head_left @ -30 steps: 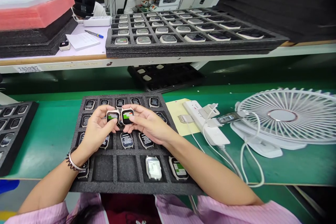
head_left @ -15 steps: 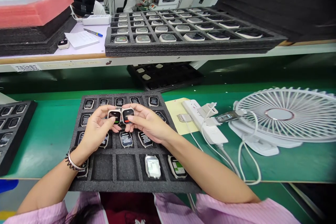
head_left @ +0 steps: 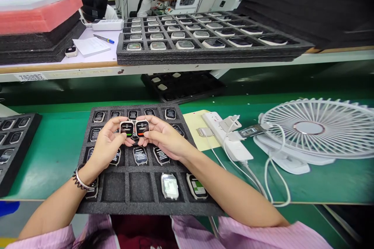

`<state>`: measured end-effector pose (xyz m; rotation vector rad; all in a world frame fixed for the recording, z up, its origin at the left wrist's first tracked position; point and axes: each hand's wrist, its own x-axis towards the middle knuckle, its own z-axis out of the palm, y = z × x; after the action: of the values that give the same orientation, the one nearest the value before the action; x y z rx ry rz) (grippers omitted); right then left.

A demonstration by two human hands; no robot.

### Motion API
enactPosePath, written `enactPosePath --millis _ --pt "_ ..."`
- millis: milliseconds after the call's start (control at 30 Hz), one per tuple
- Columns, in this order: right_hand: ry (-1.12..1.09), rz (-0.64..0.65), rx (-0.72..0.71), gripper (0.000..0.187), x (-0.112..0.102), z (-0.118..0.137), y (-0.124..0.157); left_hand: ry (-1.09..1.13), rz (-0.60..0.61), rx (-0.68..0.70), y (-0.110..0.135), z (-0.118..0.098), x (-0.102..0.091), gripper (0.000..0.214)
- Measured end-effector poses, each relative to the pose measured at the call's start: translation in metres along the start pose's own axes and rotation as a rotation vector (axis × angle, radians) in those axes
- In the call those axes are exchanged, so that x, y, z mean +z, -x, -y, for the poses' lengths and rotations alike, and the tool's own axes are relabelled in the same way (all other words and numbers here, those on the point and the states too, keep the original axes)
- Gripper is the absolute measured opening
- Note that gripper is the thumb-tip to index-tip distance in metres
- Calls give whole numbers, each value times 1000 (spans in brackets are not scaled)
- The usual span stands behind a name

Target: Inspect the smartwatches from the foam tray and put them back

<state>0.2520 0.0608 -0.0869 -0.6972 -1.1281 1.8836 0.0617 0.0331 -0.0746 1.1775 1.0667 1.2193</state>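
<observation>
My left hand (head_left: 109, 142) is closed on a strapless smartwatch (head_left: 127, 128), its thumb at the lower edge near a green bar on the lit screen. Beside it, my right hand (head_left: 163, 136) grips a second smartwatch (head_left: 142, 127), which shows small text and a red bar by my thumb. Both watches are held side by side, screens up, above a black foam tray (head_left: 152, 207). Several more watches lie in the tray's pockets, many showing white text. A watch with a bright, pale screen (head_left: 170, 186) sits in the front row, right of two bare pockets.
Right of the tray are a white power strip (head_left: 230, 140) with plugs and cables, a yellow sheet (head_left: 191, 124) and a white fan (head_left: 309, 128). Another foam tray (head_left: 29, 140) is at left. Stacked watch trays (head_left: 210, 56) stand on the shelf; two people are beyond it.
Both held watches' screens now show lines of text and a grey button shape above the coloured bars. My thumbs have shifted slightly down toward the screens' lower edges.
</observation>
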Motion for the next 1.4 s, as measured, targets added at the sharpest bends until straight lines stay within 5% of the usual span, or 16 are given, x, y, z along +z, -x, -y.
enactPosePath --millis 767,1100,1400 --pt "83 -42 -31 35 -2 -1 -1 59 2 -74 -1 1 -2 35" --pt "15 -43 7 34 -2 -2 -4 -119 -16 -7 -1 1 -2 35" --pt "57 11 -64 66 0 -3 -5 -47 80 16 -6 2 -4 56"
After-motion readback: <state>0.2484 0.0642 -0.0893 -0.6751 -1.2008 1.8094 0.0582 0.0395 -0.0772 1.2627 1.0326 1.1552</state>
